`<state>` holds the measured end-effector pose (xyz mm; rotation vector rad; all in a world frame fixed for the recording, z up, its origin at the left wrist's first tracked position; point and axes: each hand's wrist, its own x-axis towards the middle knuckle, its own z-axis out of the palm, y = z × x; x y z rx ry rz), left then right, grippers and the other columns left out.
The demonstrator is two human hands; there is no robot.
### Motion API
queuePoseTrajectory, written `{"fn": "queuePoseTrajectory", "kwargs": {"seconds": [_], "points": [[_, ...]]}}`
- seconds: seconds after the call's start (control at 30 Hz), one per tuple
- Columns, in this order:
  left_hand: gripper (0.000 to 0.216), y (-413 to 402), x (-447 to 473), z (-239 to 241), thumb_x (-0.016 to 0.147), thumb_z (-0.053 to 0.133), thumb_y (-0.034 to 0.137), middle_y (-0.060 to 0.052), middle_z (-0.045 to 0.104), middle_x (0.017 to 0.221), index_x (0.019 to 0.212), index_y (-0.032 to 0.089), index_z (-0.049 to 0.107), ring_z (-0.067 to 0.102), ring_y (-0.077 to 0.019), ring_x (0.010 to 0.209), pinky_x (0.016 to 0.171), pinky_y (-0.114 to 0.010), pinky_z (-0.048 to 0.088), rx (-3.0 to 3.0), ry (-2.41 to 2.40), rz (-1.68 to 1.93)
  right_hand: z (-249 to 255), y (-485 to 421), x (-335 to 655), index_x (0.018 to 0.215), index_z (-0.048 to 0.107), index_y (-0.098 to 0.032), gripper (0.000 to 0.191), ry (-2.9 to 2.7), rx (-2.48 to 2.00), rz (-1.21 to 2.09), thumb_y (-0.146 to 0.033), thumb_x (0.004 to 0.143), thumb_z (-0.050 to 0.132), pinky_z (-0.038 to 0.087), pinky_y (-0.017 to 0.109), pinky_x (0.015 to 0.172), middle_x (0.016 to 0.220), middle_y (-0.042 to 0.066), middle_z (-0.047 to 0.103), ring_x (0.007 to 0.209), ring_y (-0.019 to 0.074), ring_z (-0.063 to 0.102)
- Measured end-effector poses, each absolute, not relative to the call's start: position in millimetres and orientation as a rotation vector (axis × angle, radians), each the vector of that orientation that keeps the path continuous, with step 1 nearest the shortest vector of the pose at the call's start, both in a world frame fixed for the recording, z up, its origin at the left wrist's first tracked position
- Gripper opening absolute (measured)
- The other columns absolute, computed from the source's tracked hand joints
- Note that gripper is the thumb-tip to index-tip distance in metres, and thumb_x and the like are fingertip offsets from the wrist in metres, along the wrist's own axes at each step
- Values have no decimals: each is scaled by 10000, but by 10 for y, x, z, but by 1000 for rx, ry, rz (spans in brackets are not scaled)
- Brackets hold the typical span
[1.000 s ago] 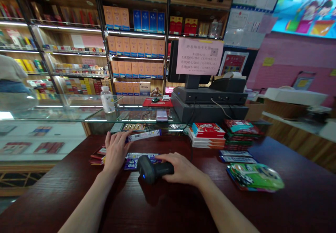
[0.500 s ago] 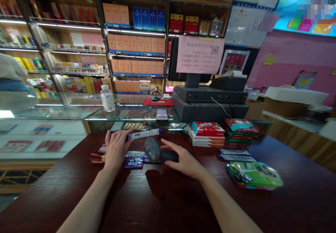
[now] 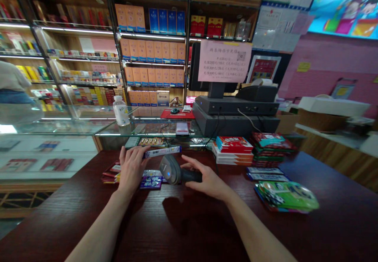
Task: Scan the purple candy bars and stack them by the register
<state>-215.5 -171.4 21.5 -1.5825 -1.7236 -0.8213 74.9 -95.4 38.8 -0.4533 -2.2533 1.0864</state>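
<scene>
My right hand grips the handle of a black barcode scanner, its head with a blue light pointing left over the dark wooden counter. My left hand rests on a pile of flat packets, fingers closed on one end of a long white and blue strip pack that sticks out to the right. Purple and blue packets lie just under the scanner head, and red packets show to the left of my left hand.
Stacks of red, white and green packs sit at the right, with green round-edged packets nearer. A cash register with monitor and pink notice stands behind. A glass showcase with a bottle is at the left; a person stands far left.
My right hand lifted the scanner off the counter and carried it away from me, above the purple packets. My left hand has stayed on the strip pack.
</scene>
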Motion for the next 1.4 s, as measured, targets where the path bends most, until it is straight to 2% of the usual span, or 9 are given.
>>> {"fn": "queuePoseTrajectory", "kwargs": {"seconds": [0.43, 0.67, 0.87, 1.1, 1.23, 1.33, 1.4], "points": [[360, -1689, -2170, 177, 927, 556, 280, -81, 708, 1151, 1285, 239, 575, 587, -281, 1156, 1200, -562, 185, -1576, -1724, -808, 404, -951, 763, 1503, 393, -325, 827, -2251, -407, 1109, -167, 771, 744, 456, 395, 1008, 1288, 36, 661, 1072, 195, 627], [373, -1686, -2172, 175, 908, 572, 261, -79, 699, 1184, 1282, 263, 565, 589, -272, 1158, 1194, -565, 194, -1582, -1732, -820, 395, -943, 759, 1511, 382, -317, 829, -2275, -405, 1132, -195, 774, 741, 435, 404, 1036, 1303, 41, 662, 1125, 209, 630], [366, -1695, -2165, 184, 918, 559, 302, -80, 700, 1161, 1280, 251, 560, 591, -274, 1140, 1195, -567, 196, -1579, -1725, -841, 303, -991, 680, 1505, 386, -365, 862, -2549, -411, 926, -251, 749, 784, 355, 429, 1077, 1331, 12, 661, 1221, 252, 586], [358, -1700, -2163, 187, 933, 546, 328, -90, 694, 1150, 1280, 241, 560, 593, -277, 1136, 1194, -560, 203, -1579, -1713, -827, 189, -1041, 579, 1513, 355, -377, 870, -2701, -372, 831, -302, 761, 787, 340, 387, 1036, 1361, -3, 645, 1240, 246, 564], [347, -1700, -2144, 198, 934, 546, 326, -89, 700, 1132, 1270, 242, 570, 599, -277, 1132, 1193, -564, 203, -1590, -1693, -837, 197, -1047, 582, 1519, 341, -372, 882, -2701, -351, 819, -307, 764, 792, 339, 375, 1037, 1370, -5, 637, 1236, 238, 564], [329, -1703, -2120, 215, 938, 550, 326, -83, 705, 1128, 1256, 246, 576, 609, -269, 1123, 1196, -559, 201, -1608, -1662, -851, 232, -1067, 596, 1513, 366, -349, 888, -2700, -362, 805, -375, 747, 816, 362, 387, 1027, 1350, 15, 649, 1191, 252, 581], [320, -1707, -2101, 232, 941, 555, 329, -81, 707, 1130, 1249, 246, 576, 615, -264, 1123, 1196, -555, 206, -1626, -1632, -869, 248, -1062, 607, 1497, 397, -340, 825, -2653, -398, 770, -414, 778, 794, 383, 405, 1017, 1317, 22, 667, 1138, 249, 597]]}}
